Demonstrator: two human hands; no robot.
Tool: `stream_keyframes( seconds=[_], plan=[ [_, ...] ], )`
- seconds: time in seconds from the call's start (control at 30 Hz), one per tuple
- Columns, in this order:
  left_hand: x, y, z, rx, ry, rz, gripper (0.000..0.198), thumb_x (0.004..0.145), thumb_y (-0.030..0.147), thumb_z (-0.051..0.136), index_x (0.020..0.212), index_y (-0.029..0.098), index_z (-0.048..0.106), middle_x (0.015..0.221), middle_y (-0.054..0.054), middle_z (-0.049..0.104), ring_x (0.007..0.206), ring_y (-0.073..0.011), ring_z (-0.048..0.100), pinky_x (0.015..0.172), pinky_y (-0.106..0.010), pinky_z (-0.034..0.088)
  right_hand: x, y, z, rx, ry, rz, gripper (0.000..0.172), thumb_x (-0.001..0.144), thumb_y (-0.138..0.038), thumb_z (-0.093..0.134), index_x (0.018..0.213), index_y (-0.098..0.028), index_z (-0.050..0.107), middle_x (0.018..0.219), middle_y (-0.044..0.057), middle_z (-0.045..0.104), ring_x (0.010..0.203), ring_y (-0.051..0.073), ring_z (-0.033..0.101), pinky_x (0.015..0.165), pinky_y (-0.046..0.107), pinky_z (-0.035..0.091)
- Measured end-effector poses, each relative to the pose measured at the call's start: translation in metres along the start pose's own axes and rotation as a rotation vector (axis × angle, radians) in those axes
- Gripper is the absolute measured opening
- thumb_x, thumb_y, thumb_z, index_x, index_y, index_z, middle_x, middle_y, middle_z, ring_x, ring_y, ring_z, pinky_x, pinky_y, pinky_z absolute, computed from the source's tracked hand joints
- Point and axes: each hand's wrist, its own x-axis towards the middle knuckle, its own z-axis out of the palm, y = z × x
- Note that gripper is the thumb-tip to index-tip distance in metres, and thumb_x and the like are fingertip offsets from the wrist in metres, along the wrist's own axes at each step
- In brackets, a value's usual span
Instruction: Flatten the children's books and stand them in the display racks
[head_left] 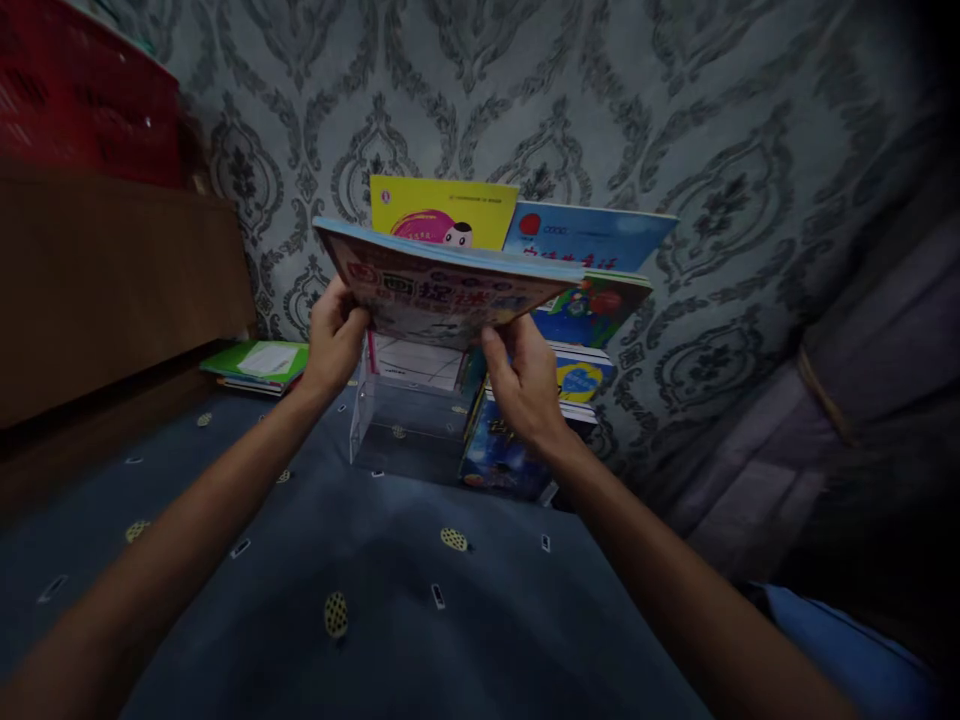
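Both my left hand (334,338) and my right hand (525,375) grip a wide picture book (435,290), one at each lower side, thumbs on its cover. The book is tilted, with its light-blue page edge toward the top. Below and behind it stands a clear plastic book rack (409,425). Its left part holds a yellow book (450,205) at the back and a pink-edged white sheet or book (416,362). In the right part, a blue book (592,235), a green-blue book (589,308) and a dark blue book (499,455) stand in tiers, partly covered by my right hand.
The rack stands on a dark blue cloth (390,580) with a pineapple print, against a patterned wall (300,120). A green-topped stack of books (259,362) lies at left, beside a wooden cabinet (120,290) bearing a red crate (90,100). A curtain (780,450) hangs at right.
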Motion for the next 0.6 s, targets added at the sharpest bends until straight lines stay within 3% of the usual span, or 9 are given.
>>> stream_keyframes(
  seconds=[0.1,0.3,0.5,0.6],
  plan=[
    [0.005,-0.010,-0.001,-0.003,-0.060,0.008,0.032,0.074,0.010,0.049,0.100,0.021,0.065,0.098,-0.001,0.071,0.102,-0.0212,0.067,0.091,-0.035,0.057,0.004,0.010,0.003,0.003,-0.013,0.022,0.032,0.102,-0.051,0.046,0.114,-0.024,0.058,0.109,0.010,0.071,0.101,0.030,0.066,0.088,0.048,0.054],
    [0.007,-0.025,-0.004,0.036,-0.090,-0.030,0.032,0.077,0.010,0.049,0.102,0.021,0.065,0.095,-0.002,0.070,0.092,-0.0199,0.067,0.084,-0.033,0.057,0.010,0.025,0.007,-0.042,-0.085,0.051,0.041,0.102,-0.058,0.041,0.120,-0.025,0.058,0.116,0.011,0.069,0.108,0.031,0.065,0.089,0.047,0.055],
    [-0.001,-0.040,-0.005,0.096,-0.113,-0.101,0.023,0.082,0.016,0.050,0.102,0.021,0.062,0.089,-0.003,0.066,0.082,-0.0190,0.065,0.072,-0.030,0.058,0.014,0.031,0.006,-0.154,-0.174,0.091,0.045,0.103,-0.059,0.037,0.123,-0.023,0.056,0.108,0.010,0.069,0.099,0.028,0.066,0.086,0.041,0.053],
    [-0.005,-0.046,-0.006,0.116,-0.128,-0.117,0.022,0.084,0.019,0.050,0.103,0.021,0.061,0.090,-0.004,0.066,0.084,-0.0199,0.066,0.076,-0.033,0.058,0.017,0.033,0.004,-0.217,-0.224,0.107,0.041,0.104,-0.054,0.036,0.120,-0.022,0.057,0.103,0.010,0.069,0.094,0.027,0.067,0.083,0.039,0.052]
  ],
)
